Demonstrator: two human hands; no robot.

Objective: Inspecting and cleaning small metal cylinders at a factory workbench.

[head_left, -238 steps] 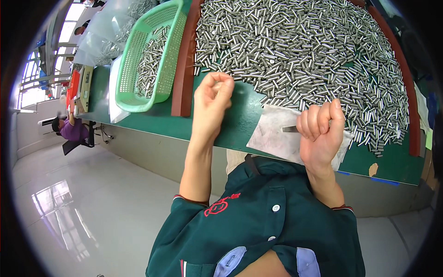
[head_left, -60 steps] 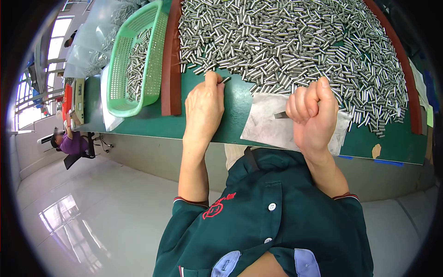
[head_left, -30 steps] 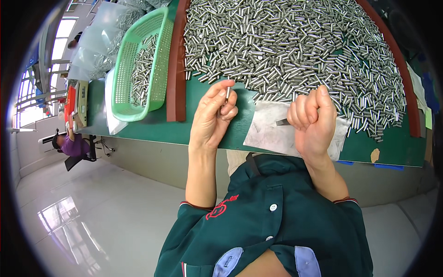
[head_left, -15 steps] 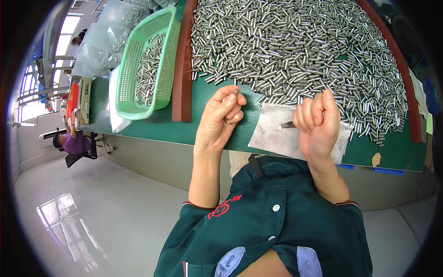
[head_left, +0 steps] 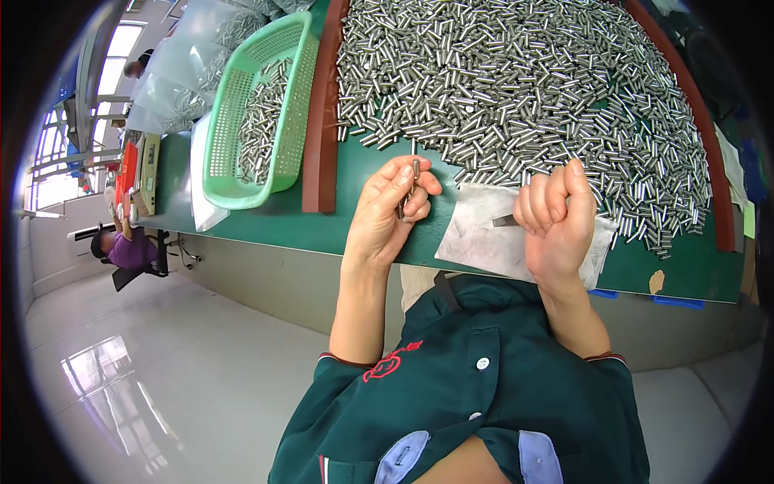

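Left hand [head_left: 390, 211], half curled, pinches a pin [head_left: 417, 168]; right hand [head_left: 556, 222] fisted round a metal strip [head_left: 505, 220]. Loose pinch could drop the pin onto the counter [head_left: 278, 227].

Glossy pale floor [head_left: 242, 387], bright windows [head_left: 123, 47] leftward

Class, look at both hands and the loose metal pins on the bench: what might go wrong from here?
The left hand pinches at least one pin, which might slip into the loose pile beyond. The right hand grips a flat metal strip; its protruding end might snag the pale sheet beneath.
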